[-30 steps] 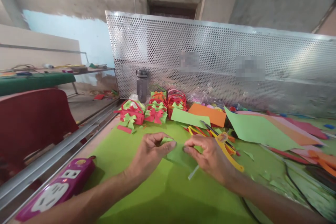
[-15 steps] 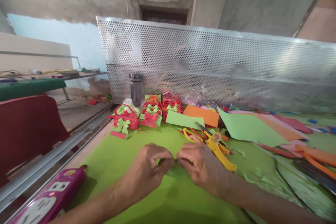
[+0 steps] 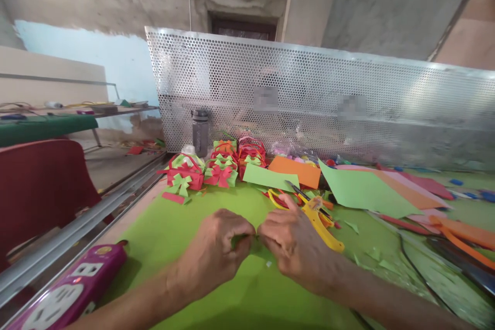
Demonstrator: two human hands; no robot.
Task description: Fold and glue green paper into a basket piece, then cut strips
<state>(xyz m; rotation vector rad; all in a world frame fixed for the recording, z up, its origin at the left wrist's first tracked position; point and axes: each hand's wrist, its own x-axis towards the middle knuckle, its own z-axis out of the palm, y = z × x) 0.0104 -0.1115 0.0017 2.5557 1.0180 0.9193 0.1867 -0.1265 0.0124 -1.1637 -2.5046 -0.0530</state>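
Observation:
Over the green tabletop (image 3: 216, 309), my left hand (image 3: 220, 247) is closed in a pinch, thumb against fingers. My right hand (image 3: 290, 247) pinches too, its index finger raised a little, and the fingertips of both hands nearly meet. Whatever lies between them is tiny and hidden; a dark green trace shows at the tips, but I cannot make out its kind. Just below the right fingers is a small whitish bit (image 3: 268, 264). Beyond the right hand lie a yellow glue gun (image 3: 323, 227) and scissors with yellow handles (image 3: 275, 199).
Several small red and green paper baskets with bows (image 3: 185, 178) stand at the back left, by a grey bottle (image 3: 200, 134). Green paper sheets (image 3: 367, 191) and an orange sheet (image 3: 296, 171) lie at right. A purple power strip (image 3: 81, 283) sits front left; a perforated metal panel (image 3: 309, 82) rises behind.
Both hands stay pinched close together, with the right index finger lifted slightly more. The small whitish bit now shows below the right fingers. The view has shifted slightly.

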